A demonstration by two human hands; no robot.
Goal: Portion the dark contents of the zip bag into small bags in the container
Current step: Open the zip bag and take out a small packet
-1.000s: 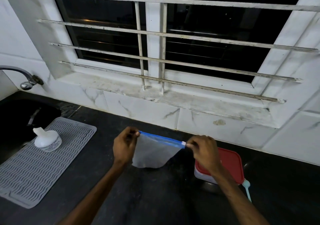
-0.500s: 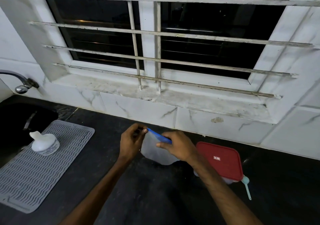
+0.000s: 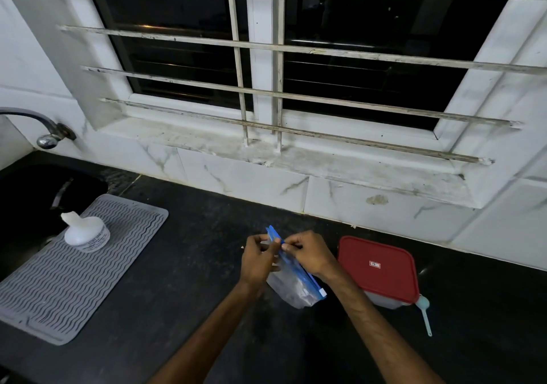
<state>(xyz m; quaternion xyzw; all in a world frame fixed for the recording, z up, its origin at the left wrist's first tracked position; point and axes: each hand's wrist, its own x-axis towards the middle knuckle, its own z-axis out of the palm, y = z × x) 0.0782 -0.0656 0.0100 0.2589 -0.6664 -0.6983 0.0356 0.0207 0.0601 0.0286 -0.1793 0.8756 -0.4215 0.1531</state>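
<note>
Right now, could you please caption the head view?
The left hand and right hand pinch the zip bag beside the red-lidded container.

One left hand (image 3: 257, 262), one right hand (image 3: 309, 255), one zip bag (image 3: 291, 288), one container (image 3: 380, 277), one spoon (image 3: 425, 314), one bottle (image 3: 86, 235), one mat (image 3: 77, 289).

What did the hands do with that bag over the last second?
The right hand slid left along the blue strip of the zip bag until it met the left hand. Both now pinch one end, and the bag has swung end-on, its other end toward the person. Neither hand let go. The red-lidded container, spoon, mat and white bottle stayed put.
</note>
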